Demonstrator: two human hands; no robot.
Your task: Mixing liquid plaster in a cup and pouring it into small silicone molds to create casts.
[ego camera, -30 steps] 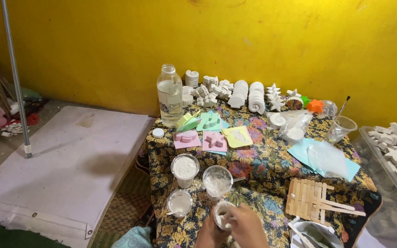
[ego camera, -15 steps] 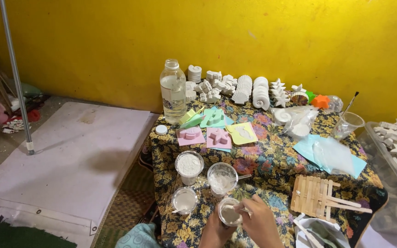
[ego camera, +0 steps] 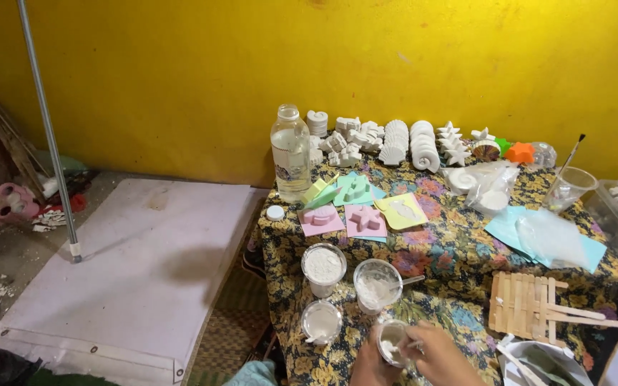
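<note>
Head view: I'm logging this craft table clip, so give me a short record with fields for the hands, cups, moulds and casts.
left hand: holds a small clear cup at the near table edge
right hand: over that cup, fingers at its rim
other cups: three with white powder
moulds: pastel sheets mid-table
casts: white shapes along the yellow wall
bottle: clear, cap off

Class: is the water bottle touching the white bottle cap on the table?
Apart. The head view shows patterned cloth between the bottle and the cap.
</note>
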